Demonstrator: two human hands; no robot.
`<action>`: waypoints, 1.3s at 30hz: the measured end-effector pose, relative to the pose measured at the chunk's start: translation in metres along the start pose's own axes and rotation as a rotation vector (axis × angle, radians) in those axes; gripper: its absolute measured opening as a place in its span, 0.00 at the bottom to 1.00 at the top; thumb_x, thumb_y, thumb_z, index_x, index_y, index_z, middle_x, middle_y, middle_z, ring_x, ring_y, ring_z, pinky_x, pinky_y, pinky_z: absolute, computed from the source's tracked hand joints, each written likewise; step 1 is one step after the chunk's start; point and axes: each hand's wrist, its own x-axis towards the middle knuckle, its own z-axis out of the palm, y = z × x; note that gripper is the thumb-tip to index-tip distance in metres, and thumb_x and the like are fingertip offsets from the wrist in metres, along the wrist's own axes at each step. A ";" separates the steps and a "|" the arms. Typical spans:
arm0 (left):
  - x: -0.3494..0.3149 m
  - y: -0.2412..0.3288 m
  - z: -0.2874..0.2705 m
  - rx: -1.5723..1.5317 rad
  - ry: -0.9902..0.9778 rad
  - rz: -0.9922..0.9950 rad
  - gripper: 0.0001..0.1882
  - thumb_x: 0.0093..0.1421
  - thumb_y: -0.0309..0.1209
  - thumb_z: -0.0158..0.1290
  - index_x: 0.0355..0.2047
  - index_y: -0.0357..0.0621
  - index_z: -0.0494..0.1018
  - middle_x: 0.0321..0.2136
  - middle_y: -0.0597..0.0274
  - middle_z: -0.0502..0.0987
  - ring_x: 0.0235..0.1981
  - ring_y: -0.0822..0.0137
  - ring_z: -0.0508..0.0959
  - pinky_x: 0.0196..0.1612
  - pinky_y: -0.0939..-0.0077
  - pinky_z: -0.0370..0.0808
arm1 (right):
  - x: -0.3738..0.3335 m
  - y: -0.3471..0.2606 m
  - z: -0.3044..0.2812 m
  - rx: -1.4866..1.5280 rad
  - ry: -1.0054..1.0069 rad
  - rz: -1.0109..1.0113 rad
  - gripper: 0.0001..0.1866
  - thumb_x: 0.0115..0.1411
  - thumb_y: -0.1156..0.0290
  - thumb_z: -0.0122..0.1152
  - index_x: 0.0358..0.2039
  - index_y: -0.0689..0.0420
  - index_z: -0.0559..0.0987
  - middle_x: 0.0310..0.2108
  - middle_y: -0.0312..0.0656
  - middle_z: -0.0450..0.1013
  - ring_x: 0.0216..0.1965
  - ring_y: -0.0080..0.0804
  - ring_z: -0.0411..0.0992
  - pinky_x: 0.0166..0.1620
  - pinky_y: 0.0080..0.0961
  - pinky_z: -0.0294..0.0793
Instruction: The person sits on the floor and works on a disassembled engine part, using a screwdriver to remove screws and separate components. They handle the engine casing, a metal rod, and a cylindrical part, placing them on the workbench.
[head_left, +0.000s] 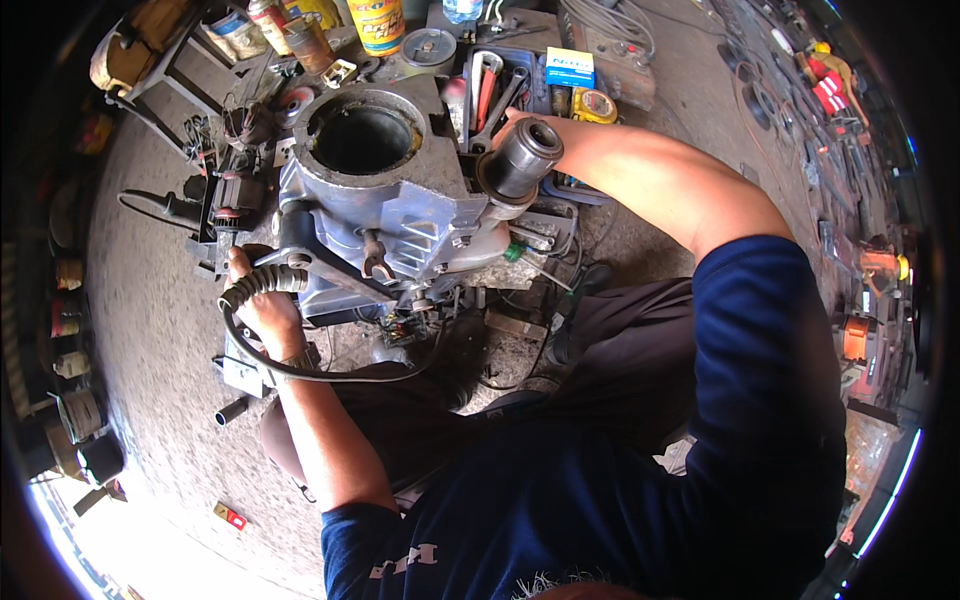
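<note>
A grey cast-metal housing (350, 235) with a wide round bore stands in front of me, a gearbox by its look. A dark steel cylinder (525, 160) rises from its right side. My right hand (572, 143) reaches round behind this cylinder; its fingers are mostly hidden there. My left hand (268, 308) is low against the housing's left side, one finger stretched upward. A ribbed sleeve on a black cable (262, 284) passes in front of that hand and hides most of its grip. On the housing's near face sits a small forked lever (375, 256).
Behind the housing lie a tray of wrenches (487, 95), a yellow tape measure (594, 105), a blue-and-yellow box (570, 67) and a yellow tub (377, 25). A green-handled screwdriver (515, 254) is to the right. A short pipe (231, 411) lies on the floor at left.
</note>
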 end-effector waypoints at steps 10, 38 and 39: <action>0.001 0.003 0.003 -0.038 0.004 -0.004 0.29 0.77 0.43 0.37 0.32 0.32 0.79 0.24 0.53 0.78 0.25 0.60 0.76 0.34 0.62 0.73 | -0.010 -0.012 -0.052 0.074 -0.313 0.091 0.21 0.73 0.57 0.45 0.62 0.41 0.75 0.62 0.36 0.74 0.61 0.36 0.72 0.62 0.43 0.67; -0.023 -0.123 -0.008 0.053 -0.148 -0.129 0.28 0.70 0.32 0.50 0.67 0.32 0.63 0.59 0.42 0.74 0.53 0.54 0.79 0.56 0.61 0.79 | -0.014 -0.002 -0.024 0.161 -0.302 0.100 0.21 0.57 0.70 0.62 0.53 0.47 0.82 0.55 0.43 0.78 0.64 0.44 0.70 0.71 0.57 0.56; -0.023 -0.121 -0.007 0.042 -0.150 -0.140 0.28 0.71 0.32 0.49 0.67 0.32 0.63 0.59 0.41 0.73 0.53 0.53 0.79 0.56 0.60 0.78 | -0.014 -0.006 -0.024 0.148 -0.320 0.095 0.23 0.56 0.69 0.64 0.54 0.47 0.81 0.57 0.42 0.78 0.65 0.44 0.69 0.71 0.59 0.55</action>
